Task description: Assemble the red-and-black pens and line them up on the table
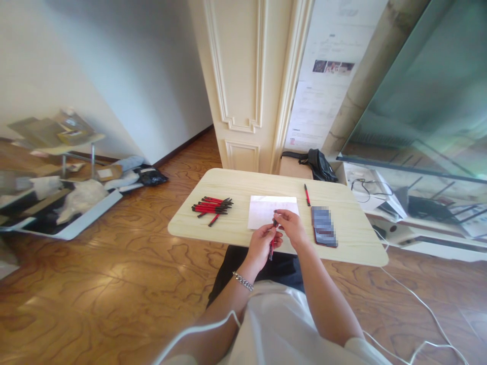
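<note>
Over the near edge of a small pale table [357,243], my left hand [262,244] is closed around a red and black pen [271,248]. The pen stands roughly upright, its lower end poking out below the fingers. My right hand [291,226] pinches the black upper end of that same pen. Behind the hands lies a white sheet of paper [258,208]. To the left sits a pile of red and black pens [211,207], several together. One more such pen [307,195] rests alone at the right, beyond a phone [323,225] whose screen is blurred out.
A black bag [319,165] rests on a box behind the table. At the right are a glass panel [426,101] and a white unit with cables. Boxes and packaging [83,197] lie on the wooden floor at left. A white cable [414,294] trails at lower right.
</note>
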A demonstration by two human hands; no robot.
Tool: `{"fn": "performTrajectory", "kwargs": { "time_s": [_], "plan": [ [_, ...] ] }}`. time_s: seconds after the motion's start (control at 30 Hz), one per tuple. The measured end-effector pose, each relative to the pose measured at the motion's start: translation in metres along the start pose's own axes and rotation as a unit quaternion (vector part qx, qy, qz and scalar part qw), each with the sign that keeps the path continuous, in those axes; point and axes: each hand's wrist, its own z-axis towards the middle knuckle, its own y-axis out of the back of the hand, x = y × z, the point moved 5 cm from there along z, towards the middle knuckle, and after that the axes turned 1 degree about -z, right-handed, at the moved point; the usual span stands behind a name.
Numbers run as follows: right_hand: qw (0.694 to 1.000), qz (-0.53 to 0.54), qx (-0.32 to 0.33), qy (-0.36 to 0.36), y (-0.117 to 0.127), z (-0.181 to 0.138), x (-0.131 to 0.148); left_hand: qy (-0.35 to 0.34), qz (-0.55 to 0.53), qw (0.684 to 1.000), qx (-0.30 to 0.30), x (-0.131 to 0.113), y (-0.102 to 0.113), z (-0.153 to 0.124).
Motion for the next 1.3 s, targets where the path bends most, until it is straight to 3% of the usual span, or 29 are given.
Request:
{"fn": "performTrajectory", "kwargs": {
  "time_s": [0.53, 0.8, 0.93, 1.03, 1.13, 1.23, 1.3],
  "plan": [
    [0.999, -0.032, -0.014, 0.0, 0.007, 0.008, 0.006, -0.001, 0.017, 1.0, -0.007, 0.002, 0.001, -0.003],
    [0.999, 0.005, -0.044, 0.016, 0.014, 0.043, 0.02, 0.021, 0.022, 1.0, -0.006, 0.002, 0.007, -0.013],
    [0.994, -0.1, -0.038, 0.013, 0.006, 0.06, 0.011, 0.015, 0.011, 0.999, -0.035, -0.001, 0.018, -0.019],
    [0.961, -0.274, -0.026, 0.009, -0.01, 0.064, 0.001, -0.006, 0.001, 0.998, -0.059, -0.005, 0.026, -0.021],
    [0.904, -0.425, -0.042, 0.025, -0.025, 0.061, -0.002, -0.017, -0.005, 0.998, -0.066, -0.009, 0.031, -0.021],
    [0.856, -0.513, -0.046, 0.027, -0.037, 0.059, -0.002, -0.019, -0.007, 0.998, -0.067, -0.01, 0.033, -0.021],
    [0.842, -0.537, -0.035, 0.025, -0.042, 0.059, -0.004, -0.019, -0.01, 0.998, -0.067, -0.011, 0.034, -0.02]
  ]
}}
